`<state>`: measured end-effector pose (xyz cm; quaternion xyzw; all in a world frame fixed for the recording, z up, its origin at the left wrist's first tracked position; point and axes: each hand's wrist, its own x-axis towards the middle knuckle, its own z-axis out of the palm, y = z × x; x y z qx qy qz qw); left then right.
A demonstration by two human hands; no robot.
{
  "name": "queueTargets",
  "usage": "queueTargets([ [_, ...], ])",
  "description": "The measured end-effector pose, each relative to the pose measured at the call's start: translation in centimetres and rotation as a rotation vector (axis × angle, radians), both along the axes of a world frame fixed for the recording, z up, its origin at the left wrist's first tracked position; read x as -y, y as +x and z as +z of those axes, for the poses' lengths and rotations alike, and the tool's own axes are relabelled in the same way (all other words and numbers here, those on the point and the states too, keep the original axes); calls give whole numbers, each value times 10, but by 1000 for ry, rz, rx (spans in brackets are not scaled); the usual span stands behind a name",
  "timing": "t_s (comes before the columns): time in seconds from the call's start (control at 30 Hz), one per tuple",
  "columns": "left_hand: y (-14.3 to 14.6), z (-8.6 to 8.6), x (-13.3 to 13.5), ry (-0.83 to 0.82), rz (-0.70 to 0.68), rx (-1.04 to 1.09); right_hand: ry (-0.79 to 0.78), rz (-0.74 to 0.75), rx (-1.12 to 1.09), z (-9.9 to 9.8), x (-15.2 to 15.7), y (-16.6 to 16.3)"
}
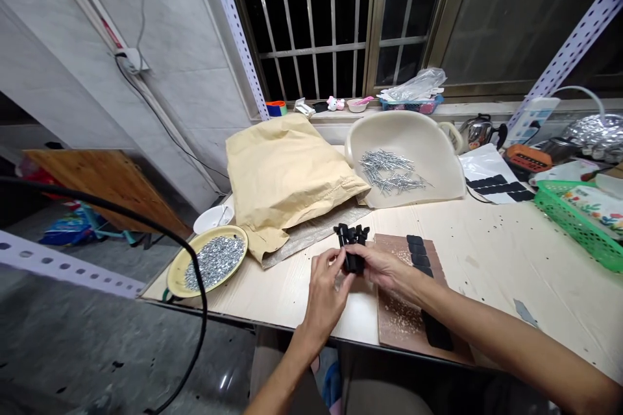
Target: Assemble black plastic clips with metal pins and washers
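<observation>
Several small black plastic parts [351,248], bunched upright with knobbed tops, are held between my two hands over the table's front part. My left hand [327,282] has its fingers closed on the lower left side of the bunch. From the right, my right hand [382,264] grips the same parts with thumb and fingers. Which piece each fingertip presses is hidden. Just right of them lies a brown board [399,327] with pale crumbs scattered on it and a row of black flat pieces [422,260] along its right side.
At the left edge a yellow dish [174,280] holds small metal pieces. Behind are a brown paper sack [287,175] and a cream scoop [357,136] with metal pins. A green basket [574,227] stands right; a black cable [203,298] crosses the left foreground.
</observation>
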<state>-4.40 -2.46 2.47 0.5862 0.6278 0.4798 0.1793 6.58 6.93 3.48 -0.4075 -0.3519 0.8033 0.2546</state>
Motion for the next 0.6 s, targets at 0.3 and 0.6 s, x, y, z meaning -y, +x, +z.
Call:
queueTargets([
  [0.3,-16,2,-35,-371,-174,1162,1036,337,483,6,9,-23],
  [0.6,-60,0,-70,-354,8,1065,1082,846,631,8,-69,-27],
])
